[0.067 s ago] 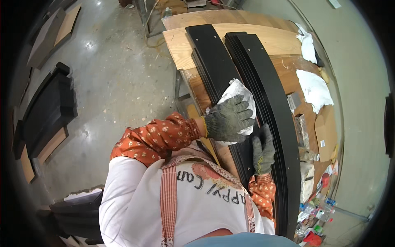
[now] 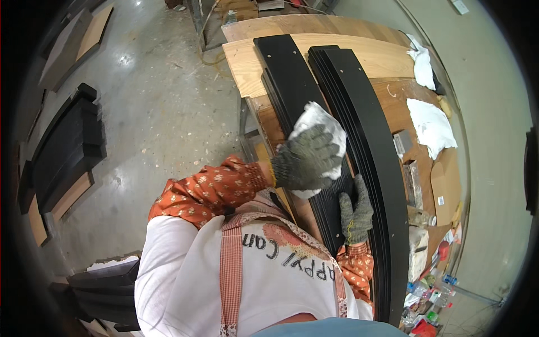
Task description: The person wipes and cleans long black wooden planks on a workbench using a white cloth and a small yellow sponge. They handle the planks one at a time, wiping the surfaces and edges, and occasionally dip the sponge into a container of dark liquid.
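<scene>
My left hand point(image 2: 306, 160), in a grey knit glove, is shut on a crumpled white cloth point(image 2: 321, 121) and presses it flat onto a long black board point(image 2: 281, 73). The board lies lengthwise on a wooden workbench point(image 2: 247, 62). My right hand point(image 2: 355, 210), also gloved, rests with its fingers spread on the near part of the same board, beside the edge of a stack of similar black boards point(image 2: 359, 101) just to the right. My orange patterned sleeves and white apron fill the lower middle of the view.
Two white rags point(image 2: 429, 126) point(image 2: 422, 62) lie on the bench's right side, with small metal blocks point(image 2: 403, 141) and cardboard point(image 2: 446, 185). Bottles and clutter point(image 2: 432, 297) sit at the bench's near right end. More black boards point(image 2: 67, 151) are stacked on the concrete floor at left.
</scene>
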The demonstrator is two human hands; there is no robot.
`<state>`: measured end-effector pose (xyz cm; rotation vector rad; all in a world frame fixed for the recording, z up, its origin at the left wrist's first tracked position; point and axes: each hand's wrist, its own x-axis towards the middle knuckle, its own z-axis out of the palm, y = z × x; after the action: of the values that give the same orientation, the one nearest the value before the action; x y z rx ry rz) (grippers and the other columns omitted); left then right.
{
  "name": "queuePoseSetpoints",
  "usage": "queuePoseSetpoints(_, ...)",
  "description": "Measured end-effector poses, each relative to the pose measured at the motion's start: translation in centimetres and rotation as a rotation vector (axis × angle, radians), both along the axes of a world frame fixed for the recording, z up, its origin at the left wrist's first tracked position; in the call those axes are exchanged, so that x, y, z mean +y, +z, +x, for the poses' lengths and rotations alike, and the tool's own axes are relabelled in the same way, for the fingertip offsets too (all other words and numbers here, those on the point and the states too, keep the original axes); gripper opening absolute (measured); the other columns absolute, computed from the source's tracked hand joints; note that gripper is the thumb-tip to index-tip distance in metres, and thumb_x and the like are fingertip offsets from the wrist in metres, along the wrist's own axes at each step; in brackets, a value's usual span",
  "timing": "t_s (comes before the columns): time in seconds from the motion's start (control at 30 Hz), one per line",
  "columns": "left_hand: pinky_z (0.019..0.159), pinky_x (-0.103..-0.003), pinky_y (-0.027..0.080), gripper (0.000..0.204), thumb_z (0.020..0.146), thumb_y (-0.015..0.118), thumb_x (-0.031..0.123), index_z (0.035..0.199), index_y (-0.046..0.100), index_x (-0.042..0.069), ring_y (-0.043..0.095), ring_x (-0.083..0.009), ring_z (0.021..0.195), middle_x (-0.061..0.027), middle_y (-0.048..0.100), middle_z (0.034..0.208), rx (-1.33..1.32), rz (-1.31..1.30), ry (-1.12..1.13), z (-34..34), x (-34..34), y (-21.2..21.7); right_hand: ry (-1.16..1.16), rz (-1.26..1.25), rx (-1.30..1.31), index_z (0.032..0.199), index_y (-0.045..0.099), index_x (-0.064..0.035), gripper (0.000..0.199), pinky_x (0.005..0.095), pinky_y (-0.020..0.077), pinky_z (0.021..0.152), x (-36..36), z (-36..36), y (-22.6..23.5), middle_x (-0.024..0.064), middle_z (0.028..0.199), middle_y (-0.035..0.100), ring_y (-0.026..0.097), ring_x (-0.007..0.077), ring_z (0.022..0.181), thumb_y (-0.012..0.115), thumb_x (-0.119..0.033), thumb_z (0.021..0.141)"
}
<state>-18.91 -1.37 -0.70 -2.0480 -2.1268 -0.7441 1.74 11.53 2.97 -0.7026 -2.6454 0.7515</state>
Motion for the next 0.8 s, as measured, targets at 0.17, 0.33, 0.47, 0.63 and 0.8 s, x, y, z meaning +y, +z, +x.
queuePoseSetpoints(0.17,0.114,-0.053,0.024,0.043,0.081,0.068,0.036,0.119,0.063,0.019,0.043,-0.0286,0.132,-0.0064,0.056,0.13,-0.058,0.422,0.025,-8.0,-1.5,-2.6,0.026,0.147,-0.037,0.131,0.051,0.0034,0.056,0.0408,0.0453,0.097,0.0,-0.2,-0.1,0.0224,0.125,0.058,0.058,0.0354,0.114,0.068,-0.023,0.085)
queuePoseSetpoints(0.33,0.111,-0.053,0.029,0.038,0.068,0.072,0.018,0.106,0.068,0.021,0.051,-0.0288,0.121,-0.0038,0.06,0.117,0.167,0.32,0.092,-16.8,-1.0,-1.1,0.087,0.296,-0.001,0.128,0.053,0.0021,0.052,0.0417,0.0483,0.093,0.3,-0.3,-0.4,0.0207,0.121,0.061,0.061,0.0347,0.108,0.067,-0.023,0.084)
queuePoseSetpoints(0.47,0.092,-0.04,0.04,0.009,0.074,0.058,0.013,0.083,0.062,0.015,0.056,-0.0268,0.101,-0.0039,0.061,0.097,0.059,0.443,0.248,-24.1,0.0,-2.4,0.121,0.382,-0.034,0.13,0.051,0.0013,0.058,0.0429,0.0473,0.094,-0.2,-0.9,-0.4,0.02,0.123,0.059,0.059,0.0344,0.113,0.067,-0.03,0.084)
queuePoseSetpoints(0.63,0.088,-0.037,0.047,0.01,0.089,0.055,0.012,0.086,0.063,0.008,0.06,-0.0216,0.098,-0.0079,0.065,0.095,-1.041,0.856,0.32,-30.0,-0.1,-4.1,0.19,0.394,-0.144,0.137,0.045,-0.004,0.078,0.048,0.0447,0.096,-1.6,-5.9,1.6,0.0244,0.134,0.048,0.051,0.0405,0.12,0.07,-0.048,0.078)
queuePoseSetpoints(0.8,0.084,-0.036,0.049,0.015,0.093,0.049,0.016,0.093,0.059,0.004,0.061,-0.0228,0.094,-0.012,0.064,0.094,-1.43,1.079,0.216,-30.9,-1.3,-4.9,0.102,0.376,-0.242,0.143,0.037,-0.0107,0.096,0.0549,0.0391,0.099,-3.3,-13.0,0.9,0.0302,0.139,0.038,0.044,0.0465,0.123,0.073,-0.06,0.069)
